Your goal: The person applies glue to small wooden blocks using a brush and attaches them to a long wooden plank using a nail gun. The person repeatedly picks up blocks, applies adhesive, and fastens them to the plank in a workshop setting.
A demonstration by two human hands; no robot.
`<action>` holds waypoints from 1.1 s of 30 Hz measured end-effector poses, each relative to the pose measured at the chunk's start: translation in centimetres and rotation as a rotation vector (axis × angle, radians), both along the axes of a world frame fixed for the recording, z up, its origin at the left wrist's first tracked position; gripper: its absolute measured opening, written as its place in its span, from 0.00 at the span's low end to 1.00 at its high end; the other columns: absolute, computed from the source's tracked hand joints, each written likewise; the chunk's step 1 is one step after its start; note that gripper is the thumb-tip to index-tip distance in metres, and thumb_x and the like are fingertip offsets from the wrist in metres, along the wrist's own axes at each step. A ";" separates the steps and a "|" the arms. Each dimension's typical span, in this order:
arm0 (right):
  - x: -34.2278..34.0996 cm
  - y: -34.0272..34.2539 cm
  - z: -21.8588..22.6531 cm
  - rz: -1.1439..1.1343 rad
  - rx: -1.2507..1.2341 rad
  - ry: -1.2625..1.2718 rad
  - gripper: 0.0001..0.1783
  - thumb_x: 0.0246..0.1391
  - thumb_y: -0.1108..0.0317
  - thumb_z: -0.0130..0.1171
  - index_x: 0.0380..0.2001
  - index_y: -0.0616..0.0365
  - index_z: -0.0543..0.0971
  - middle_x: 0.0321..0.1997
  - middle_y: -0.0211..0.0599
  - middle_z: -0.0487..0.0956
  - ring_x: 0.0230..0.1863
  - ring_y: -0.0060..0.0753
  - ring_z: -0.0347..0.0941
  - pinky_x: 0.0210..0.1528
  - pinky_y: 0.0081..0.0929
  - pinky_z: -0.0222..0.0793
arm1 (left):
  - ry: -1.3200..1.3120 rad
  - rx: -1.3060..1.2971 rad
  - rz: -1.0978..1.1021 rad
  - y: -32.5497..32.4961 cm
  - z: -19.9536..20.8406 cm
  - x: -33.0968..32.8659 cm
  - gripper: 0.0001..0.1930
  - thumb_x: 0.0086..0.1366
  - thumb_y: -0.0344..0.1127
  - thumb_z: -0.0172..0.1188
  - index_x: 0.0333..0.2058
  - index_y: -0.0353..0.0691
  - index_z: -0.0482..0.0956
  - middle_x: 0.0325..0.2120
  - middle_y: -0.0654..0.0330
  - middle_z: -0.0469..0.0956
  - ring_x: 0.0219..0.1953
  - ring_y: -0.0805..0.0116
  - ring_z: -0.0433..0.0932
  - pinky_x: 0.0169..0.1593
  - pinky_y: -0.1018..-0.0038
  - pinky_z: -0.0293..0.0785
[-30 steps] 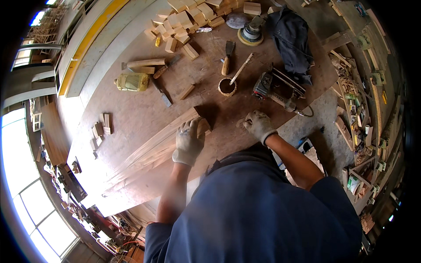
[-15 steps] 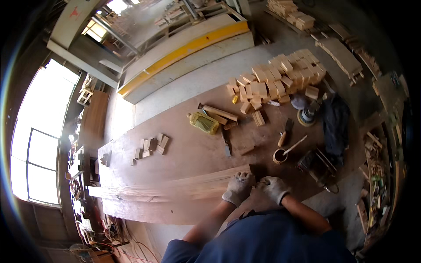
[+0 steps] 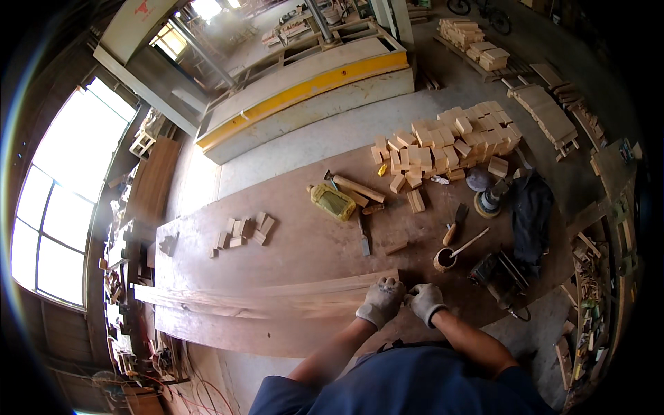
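Observation:
A long pale wooden board lies along the near side of the brown worktable. My left hand, in a grey-white work glove, closes with curled fingers over the board's right end. Just beside it my gloved right hand is closed too, its fingertips turned toward that end. Whatever those fingers pinch is too small or hidden to make out. Beyond my right hand stands a small pot of dark stuff with a stick leaning in it. A small loose wood piece lies past my left hand.
Many wood blocks are heaped at the far right of the table. Nearer lie a yellowish bottle, a hammer, a chisel, a brush, a sander, a power tool and dark cloth. Several blocks sit left.
The view has shifted, so the table and machine sit slightly differently in the picture. Both hands stay by the board's right end; my right hand looks slightly turned, its fingers still drawn together.

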State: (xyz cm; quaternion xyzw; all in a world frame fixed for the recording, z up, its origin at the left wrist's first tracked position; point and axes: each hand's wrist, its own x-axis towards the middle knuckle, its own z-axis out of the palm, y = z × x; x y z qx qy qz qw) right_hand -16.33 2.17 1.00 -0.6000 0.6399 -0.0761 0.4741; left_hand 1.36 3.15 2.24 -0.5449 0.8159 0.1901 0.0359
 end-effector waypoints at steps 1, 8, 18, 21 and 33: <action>0.0 0.0 0.0 -0.001 -0.004 0.011 0.18 0.55 0.52 0.72 0.35 0.56 0.89 0.36 0.47 0.88 0.42 0.47 0.87 0.48 0.40 0.80 | -0.019 0.021 0.002 -0.1 0.5 -0.1 0.16 0.63 0.40 0.65 0.48 0.46 0.81 0.48 0.55 0.80 0.54 0.49 0.77 0.54 0.56 0.78; 0.1 -0.3 0.7 -0.015 0.045 0.014 0.20 0.54 0.48 0.73 0.35 0.55 0.89 0.35 0.47 0.88 0.42 0.49 0.86 0.48 0.42 0.80 | -0.028 -0.001 0.028 0.0 2.0 -0.3 0.14 0.65 0.38 0.63 0.47 0.43 0.83 0.49 0.51 0.81 0.55 0.49 0.78 0.54 0.57 0.78; 0.1 -0.2 0.2 -0.008 0.005 0.032 0.19 0.51 0.53 0.75 0.36 0.58 0.90 0.33 0.46 0.88 0.36 0.41 0.87 0.44 0.36 0.81 | 0.005 -0.007 0.040 -0.3 1.6 -0.5 0.12 0.66 0.37 0.60 0.45 0.43 0.83 0.46 0.52 0.82 0.52 0.49 0.79 0.52 0.57 0.79; 0.0 -0.2 -0.6 -0.035 0.029 0.002 0.17 0.52 0.56 0.76 0.35 0.59 0.89 0.30 0.43 0.88 0.32 0.36 0.86 0.40 0.33 0.81 | 0.017 -0.015 0.044 -0.3 1.4 -0.4 0.11 0.65 0.36 0.60 0.44 0.43 0.84 0.46 0.52 0.82 0.52 0.49 0.79 0.52 0.57 0.79; -0.2 -0.4 -1.3 -0.054 0.102 -0.034 0.16 0.51 0.54 0.76 0.32 0.56 0.90 0.31 0.43 0.88 0.35 0.40 0.85 0.42 0.36 0.80 | 0.003 0.035 0.060 -0.4 1.2 -0.6 0.12 0.64 0.40 0.63 0.45 0.47 0.84 0.45 0.52 0.81 0.52 0.50 0.78 0.53 0.57 0.78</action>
